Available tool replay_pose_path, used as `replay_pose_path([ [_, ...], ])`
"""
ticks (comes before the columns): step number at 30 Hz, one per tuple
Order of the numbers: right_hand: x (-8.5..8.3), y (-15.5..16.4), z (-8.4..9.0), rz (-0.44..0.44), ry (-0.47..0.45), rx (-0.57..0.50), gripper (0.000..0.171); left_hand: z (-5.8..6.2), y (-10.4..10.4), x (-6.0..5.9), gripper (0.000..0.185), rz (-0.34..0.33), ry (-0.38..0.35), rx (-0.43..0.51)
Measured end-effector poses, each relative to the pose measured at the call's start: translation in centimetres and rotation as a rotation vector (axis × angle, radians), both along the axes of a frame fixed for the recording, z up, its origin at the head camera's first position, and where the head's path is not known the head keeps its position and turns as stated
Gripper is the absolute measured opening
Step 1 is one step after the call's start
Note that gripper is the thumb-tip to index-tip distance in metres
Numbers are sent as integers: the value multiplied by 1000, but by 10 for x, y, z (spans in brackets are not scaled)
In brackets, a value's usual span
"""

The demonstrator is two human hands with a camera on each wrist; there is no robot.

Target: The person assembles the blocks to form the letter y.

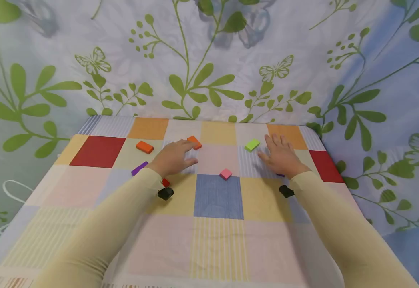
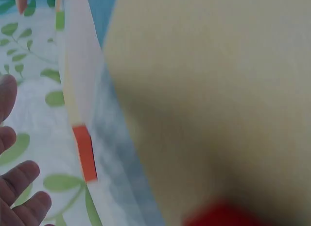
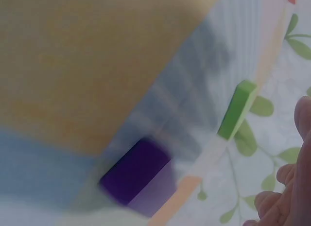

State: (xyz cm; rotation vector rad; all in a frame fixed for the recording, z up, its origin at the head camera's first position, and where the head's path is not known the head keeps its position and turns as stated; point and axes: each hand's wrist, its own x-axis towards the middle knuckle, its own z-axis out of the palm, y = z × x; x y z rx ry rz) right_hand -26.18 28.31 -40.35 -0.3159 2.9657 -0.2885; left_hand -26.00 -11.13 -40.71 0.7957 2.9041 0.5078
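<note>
My left hand (image 1: 175,157) lies with straight fingers over the patchwork tablecloth (image 1: 216,240), its fingertips close beside an orange block (image 1: 194,142). The left wrist view shows those fingers (image 2: 14,187) a little apart from the orange block (image 2: 85,153). A red block (image 1: 165,183) peeks out under my left wrist. My right hand (image 1: 281,156) is spread flat, holding nothing, just right of a green block (image 1: 252,145). A purple block (image 3: 138,175) sits beneath that wrist, with the green block (image 3: 238,109) beyond. A pink block (image 1: 225,174) lies between both hands.
A second orange block (image 1: 145,147) and another purple block (image 1: 139,168) lie left of my left hand. A leaf-patterned curtain (image 1: 209,60) hangs right behind the table's far edge. The near half of the cloth carries only my sleeves.
</note>
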Motion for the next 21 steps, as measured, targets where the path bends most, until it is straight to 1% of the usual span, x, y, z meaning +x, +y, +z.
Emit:
replay_pose_path([
  [2,1,7,-1,6,2,5,81,-3,9,3,64,-16,-32,43],
  [7,6,24,-3,16,-4,-3,79,-7,31,10,63,-46,-82,70],
  [12,10,37,-7,22,-25,2,78,-11,47,16,60,-78,-98,67],
  [21,14,53,-15,14,-40,13,77,-16,71,20,62,-127,-106,24],
])
